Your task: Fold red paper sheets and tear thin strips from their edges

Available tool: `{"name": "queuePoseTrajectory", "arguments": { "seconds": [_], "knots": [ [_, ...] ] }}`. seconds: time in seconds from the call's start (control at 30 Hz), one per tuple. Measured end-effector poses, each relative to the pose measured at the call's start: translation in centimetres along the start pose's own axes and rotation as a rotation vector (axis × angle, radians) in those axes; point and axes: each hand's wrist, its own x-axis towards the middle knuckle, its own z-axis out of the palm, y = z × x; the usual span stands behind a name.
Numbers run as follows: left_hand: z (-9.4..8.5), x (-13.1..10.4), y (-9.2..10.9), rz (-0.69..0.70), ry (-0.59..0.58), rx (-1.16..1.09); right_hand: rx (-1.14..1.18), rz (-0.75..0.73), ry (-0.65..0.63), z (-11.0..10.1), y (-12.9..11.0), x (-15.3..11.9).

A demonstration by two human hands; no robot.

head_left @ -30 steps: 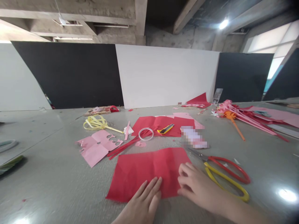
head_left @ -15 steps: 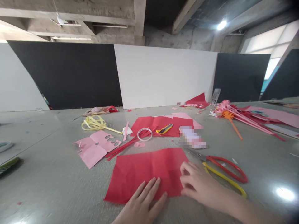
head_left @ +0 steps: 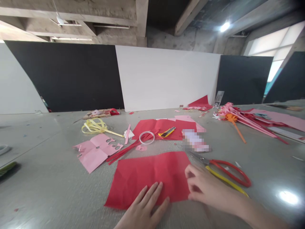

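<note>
A creased sheet of red paper [head_left: 140, 178] lies in front of me on the grey surface. My left hand [head_left: 147, 203] rests flat on its lower edge, fingers spread. At the sheet's right edge, my right hand [head_left: 200, 187] has its fingers curled in toward the thumb, closed on the paper's border; the fingertips are partly hidden. Just beyond that hand lie large scissors [head_left: 207, 161] with one red and one yellow handle, the yellow one partly covered by my wrist.
Farther back, a yellow utility knife [head_left: 167, 132] and a tape roll [head_left: 147, 137] lie on more red paper [head_left: 186, 126]. To the left are cut pink paper [head_left: 96, 152] and a yellow ribbon whisk shape [head_left: 95, 126]. Pink streamers [head_left: 240, 116] lie at right. White and black panels stand behind.
My right hand has shifted slightly rightward along the paper's right edge. The left hand stays on the sheet. The whole view has drifted a little.
</note>
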Motion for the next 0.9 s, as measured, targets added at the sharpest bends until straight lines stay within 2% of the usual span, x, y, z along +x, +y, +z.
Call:
{"name": "queuePoseTrajectory", "arguments": {
  "seconds": [0.23, 0.47, 0.63, 0.83, 0.9],
  "knots": [
    [0.0, 0.0, 0.0, 0.003, 0.030, 0.013, 0.070, -0.025, 0.033, 0.3, 1.6, -0.4],
    [0.2, -0.1, -0.1, 0.009, 0.061, 0.012, 0.083, -0.036, 0.009, 0.2, 1.9, -0.1],
    [0.0, -0.1, -0.1, 0.002, 0.042, 0.037, 0.089, -0.022, 0.023, 0.3, 2.4, -0.2],
    [-0.2, 0.1, -0.2, 0.018, 0.033, 0.090, 0.063, 0.007, 0.068, 0.5, 2.3, -0.3],
    [0.1, 0.0, -0.2, 0.023, 0.056, 0.099, 0.088, 0.010, 0.124, 0.6, 2.3, 0.1]
  ]
}}
